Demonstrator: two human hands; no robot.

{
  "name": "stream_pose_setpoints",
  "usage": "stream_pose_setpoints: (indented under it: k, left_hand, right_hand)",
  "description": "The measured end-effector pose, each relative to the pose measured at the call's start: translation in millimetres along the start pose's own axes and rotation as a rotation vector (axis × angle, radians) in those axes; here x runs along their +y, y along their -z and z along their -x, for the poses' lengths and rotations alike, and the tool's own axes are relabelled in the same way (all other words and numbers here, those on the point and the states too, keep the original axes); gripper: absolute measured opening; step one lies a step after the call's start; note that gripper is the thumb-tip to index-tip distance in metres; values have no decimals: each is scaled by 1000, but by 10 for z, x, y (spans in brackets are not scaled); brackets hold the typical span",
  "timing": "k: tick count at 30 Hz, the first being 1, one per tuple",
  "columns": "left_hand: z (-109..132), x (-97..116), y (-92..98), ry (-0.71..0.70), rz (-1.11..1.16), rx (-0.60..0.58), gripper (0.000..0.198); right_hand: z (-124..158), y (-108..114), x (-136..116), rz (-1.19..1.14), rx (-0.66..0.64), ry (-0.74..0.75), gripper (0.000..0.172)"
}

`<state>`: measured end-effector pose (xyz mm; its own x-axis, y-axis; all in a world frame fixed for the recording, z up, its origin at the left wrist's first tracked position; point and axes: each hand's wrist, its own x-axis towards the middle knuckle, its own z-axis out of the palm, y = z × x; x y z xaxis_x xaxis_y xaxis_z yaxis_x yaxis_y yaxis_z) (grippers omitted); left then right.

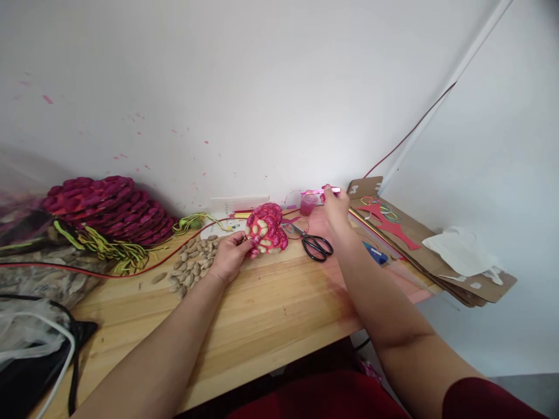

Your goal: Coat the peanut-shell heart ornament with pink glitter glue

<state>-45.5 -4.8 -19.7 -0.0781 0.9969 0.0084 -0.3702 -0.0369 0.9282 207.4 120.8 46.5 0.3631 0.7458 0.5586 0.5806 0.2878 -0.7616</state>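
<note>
My left hand (236, 251) is closed on the lower left edge of a peanut-covered piece (274, 216), tilted up above the table. Many of its peanuts are painted shiny magenta, while some at the left and bottom stay bare tan. In my right hand (334, 203) is a slim pink-stained paintbrush (312, 192), gripped by its pale handle. The brush's tip points left, over a clear cup of pink paint (308, 205) by the wall. Black-handled scissors (317, 247) lie between my hands. A heap of unpainted peanuts (192, 265) spreads left of my left hand.
A stack of magenta peanut pieces (109, 209) with yellow-green yarn (126, 253) stands at left. A red cable (166, 256) crosses the table. Plastic bags (35, 331) lie front left. At right are flat cardboard (493, 288), a white cloth (463, 250) and red cutouts (391, 227).
</note>
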Motion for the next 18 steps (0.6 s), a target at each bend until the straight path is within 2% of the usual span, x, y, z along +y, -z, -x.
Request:
stream_pose_setpoints:
  k: [2,4,6,11,18]
  left_hand:
    - [-3,-4,2,-3,-2,12,48]
    - [-3,-8,6,-14,-6,21,48]
    - [1,-8,7,-28,-19,30,47]
    - [29,12,-7,-70,-57,15,45]
    - [33,11,9,-67,-115,12,46]
  right_hand:
    - [213,-25,-162,-103,-26,-11,40]
    - [463,-45,-356,-384,-149,-2,33]
    - [709,-55,-536,-485,-250,89,29]
    - [1099,-28,-725,-432,-330,304,19]
    - [1163,22,-645,-345,-391,398,12]
